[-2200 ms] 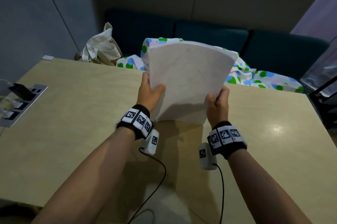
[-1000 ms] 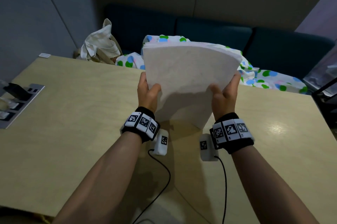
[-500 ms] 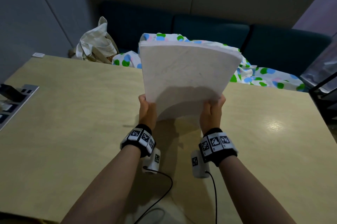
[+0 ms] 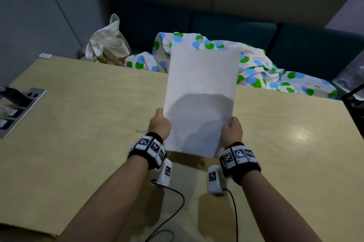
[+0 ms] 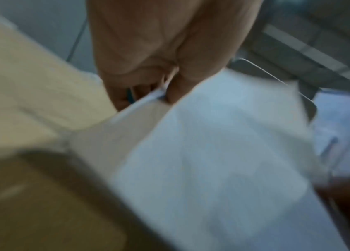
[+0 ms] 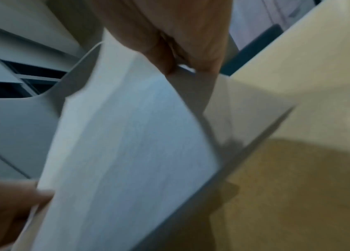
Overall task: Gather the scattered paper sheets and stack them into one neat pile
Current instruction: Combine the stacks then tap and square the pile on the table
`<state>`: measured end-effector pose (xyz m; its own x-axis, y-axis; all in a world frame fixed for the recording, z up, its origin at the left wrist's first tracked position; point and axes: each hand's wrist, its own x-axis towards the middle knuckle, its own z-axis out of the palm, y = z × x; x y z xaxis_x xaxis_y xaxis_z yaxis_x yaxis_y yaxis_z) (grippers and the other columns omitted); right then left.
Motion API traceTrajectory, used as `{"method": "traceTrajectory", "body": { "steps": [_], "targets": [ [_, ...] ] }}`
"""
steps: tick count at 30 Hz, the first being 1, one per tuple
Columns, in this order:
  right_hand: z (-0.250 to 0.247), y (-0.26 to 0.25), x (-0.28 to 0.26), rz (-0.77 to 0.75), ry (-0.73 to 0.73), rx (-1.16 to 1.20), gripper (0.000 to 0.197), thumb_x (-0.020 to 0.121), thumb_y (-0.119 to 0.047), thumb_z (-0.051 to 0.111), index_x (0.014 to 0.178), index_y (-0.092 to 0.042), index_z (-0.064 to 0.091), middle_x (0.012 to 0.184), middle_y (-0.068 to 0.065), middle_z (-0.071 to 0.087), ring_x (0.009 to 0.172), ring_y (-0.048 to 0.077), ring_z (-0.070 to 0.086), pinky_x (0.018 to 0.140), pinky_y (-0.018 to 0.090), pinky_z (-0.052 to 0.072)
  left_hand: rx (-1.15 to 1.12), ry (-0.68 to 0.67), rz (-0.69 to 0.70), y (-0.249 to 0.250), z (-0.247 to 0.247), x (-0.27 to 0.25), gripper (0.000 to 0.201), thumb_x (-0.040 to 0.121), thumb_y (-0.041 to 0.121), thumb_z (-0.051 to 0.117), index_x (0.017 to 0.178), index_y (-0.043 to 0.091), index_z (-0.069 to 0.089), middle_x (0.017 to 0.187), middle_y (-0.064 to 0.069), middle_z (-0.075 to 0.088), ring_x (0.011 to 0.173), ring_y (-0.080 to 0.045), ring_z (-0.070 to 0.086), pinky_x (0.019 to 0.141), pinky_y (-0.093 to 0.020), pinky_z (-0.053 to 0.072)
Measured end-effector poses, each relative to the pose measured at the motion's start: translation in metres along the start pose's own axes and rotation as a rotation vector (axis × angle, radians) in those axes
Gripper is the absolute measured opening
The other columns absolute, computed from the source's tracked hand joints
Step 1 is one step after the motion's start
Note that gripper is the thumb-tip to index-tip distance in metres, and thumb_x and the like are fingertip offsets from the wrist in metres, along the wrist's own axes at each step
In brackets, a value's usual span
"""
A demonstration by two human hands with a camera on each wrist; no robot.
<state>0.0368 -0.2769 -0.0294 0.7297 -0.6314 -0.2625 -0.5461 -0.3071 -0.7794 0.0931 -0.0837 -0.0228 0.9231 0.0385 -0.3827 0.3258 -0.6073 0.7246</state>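
Head view: stack (image 4: 201, 92) of white sheets held upright above the pale surface (image 4: 78, 123), lower edge raised clear of it. Left hand (image 4: 160, 126) gripped the stack's lower left edge, right hand (image 4: 232, 131) the lower right edge. Tagged bands worn on both wrists, cables trailing from them. Beyond the far edge lay a spotted cloth (image 4: 262, 72) and a cream bag (image 4: 107, 44) on a dark sofa (image 4: 246, 31). Socket panel (image 4: 17, 109) set into the surface at left.

Left wrist view, blurred: thumb and fingers (image 5: 176, 91) pinched the sheets' edge.

Right wrist view, blurred: fingers (image 6: 191, 47) curled round the stack's corner; other hand seen at lower left, on the opposite edge.
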Motion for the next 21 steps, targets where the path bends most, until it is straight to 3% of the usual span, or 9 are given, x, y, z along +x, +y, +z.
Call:
{"method": "traceTrajectory", "body": {
  "steps": [2, 4, 7, 9, 13, 15, 17, 19, 21],
  "targets": [
    [0.006, 0.013, 0.005, 0.092, -0.099, -0.088, 0.028, 0.093, -0.001, 0.038, 0.113, 0.007, 0.056, 0.117, 0.026, 0.06, 0.088, 0.031, 0.052, 0.071, 0.031, 0.036, 0.083, -0.094, -0.07, -0.012, -0.001, -0.001, 0.031, 0.091, 0.004, 0.034, 0.117, 0.002, 0.051, 0.117, -0.02, 0.058, 0.092, -0.031, 0.053, 0.076, -0.033, 0.041],
    [0.012, 0.026, 0.003, 0.172, -0.176, -0.151, 0.032, 0.092, 0.001, 0.037, 0.116, 0.008, 0.058, 0.105, 0.023, 0.062, 0.083, 0.029, 0.05, 0.071, 0.031, 0.038, 0.14, -0.169, -0.113, -0.025, 0.001, -0.004, 0.033, 0.091, 0.005, 0.036, 0.118, 0.001, 0.056, 0.118, -0.018, 0.061, 0.091, -0.031, 0.054, 0.077, -0.032, 0.042],
    [0.018, 0.036, -0.003, 0.236, -0.225, -0.224, 0.034, 0.093, -0.001, 0.036, 0.119, 0.008, 0.056, 0.095, 0.016, 0.052, 0.083, 0.028, 0.048, 0.071, 0.031, 0.038, 0.143, -0.201, -0.169, -0.036, 0.003, -0.009, 0.035, 0.091, 0.005, 0.037, 0.12, 0.004, 0.057, 0.117, -0.017, 0.062, 0.089, -0.03, 0.053, 0.077, -0.032, 0.044],
    [0.019, 0.035, -0.005, 0.243, -0.229, -0.249, 0.034, 0.094, -0.002, 0.036, 0.12, 0.006, 0.056, 0.101, 0.018, 0.058, 0.086, 0.03, 0.051, 0.072, 0.031, 0.039, 0.154, -0.189, -0.2, -0.039, 0.002, -0.01, 0.033, 0.09, 0.007, 0.038, 0.118, 0.002, 0.057, 0.111, -0.015, 0.062, 0.088, -0.03, 0.054, 0.075, -0.033, 0.044],
    [0.018, 0.031, -0.009, 0.247, -0.23, -0.275, 0.035, 0.093, -0.003, 0.037, 0.122, 0.006, 0.054, 0.122, 0.025, 0.06, 0.109, 0.039, 0.058, 0.076, 0.034, 0.043, 0.196, -0.168, -0.216, -0.038, 0.003, -0.012, 0.027, 0.09, 0.009, 0.042, 0.108, 0.001, 0.06, 0.095, -0.011, 0.059, 0.081, -0.029, 0.054, 0.068, -0.031, 0.042],
    [0.017, 0.03, -0.01, 0.252, -0.238, -0.284, 0.035, 0.093, -0.003, 0.038, 0.124, 0.006, 0.053, 0.125, 0.024, 0.058, 0.112, 0.038, 0.057, 0.076, 0.033, 0.042, 0.235, -0.122, -0.208, -0.037, 0.004, -0.012, 0.016, 0.088, 0.008, 0.044, 0.091, 0.003, 0.059, 0.08, -0.008, 0.057, 0.07, -0.026, 0.052, 0.059, -0.029, 0.041],
    [0.015, 0.029, -0.012, 0.253, -0.254, -0.292, 0.037, 0.094, -0.004, 0.038, 0.127, 0.005, 0.049, 0.127, 0.023, 0.057, 0.113, 0.037, 0.056, 0.074, 0.031, 0.039, 0.248, -0.078, -0.205, -0.036, 0.003, -0.014, 0.012, 0.086, 0.006, 0.047, 0.075, 0.006, 0.054, 0.071, -0.006, 0.055, 0.064, -0.024, 0.051, 0.059, -0.03, 0.045],
    [0.013, 0.027, -0.016, 0.243, -0.253, -0.299, 0.039, 0.093, -0.004, 0.039, 0.131, 0.003, 0.044, 0.128, 0.022, 0.054, 0.114, 0.036, 0.055, 0.075, 0.031, 0.04, 0.231, -0.036, -0.194, -0.038, 0.003, -0.014, 0.012, 0.083, 0.004, 0.051, 0.081, 0.004, 0.063, 0.08, -0.011, 0.065, 0.074, -0.029, 0.06, 0.063, -0.031, 0.047],
    [0.012, 0.027, -0.019, 0.18, -0.216, -0.332, 0.04, 0.093, -0.006, 0.04, 0.132, 0.002, 0.041, 0.132, 0.022, 0.049, 0.119, 0.037, 0.049, 0.084, 0.035, 0.042, 0.19, 0.017, -0.187, -0.041, 0.002, -0.016, 0.014, 0.083, 0.006, 0.055, 0.088, 0.006, 0.068, 0.088, -0.011, 0.068, 0.077, -0.031, 0.06, 0.064, -0.027, 0.043]
  ]
}}
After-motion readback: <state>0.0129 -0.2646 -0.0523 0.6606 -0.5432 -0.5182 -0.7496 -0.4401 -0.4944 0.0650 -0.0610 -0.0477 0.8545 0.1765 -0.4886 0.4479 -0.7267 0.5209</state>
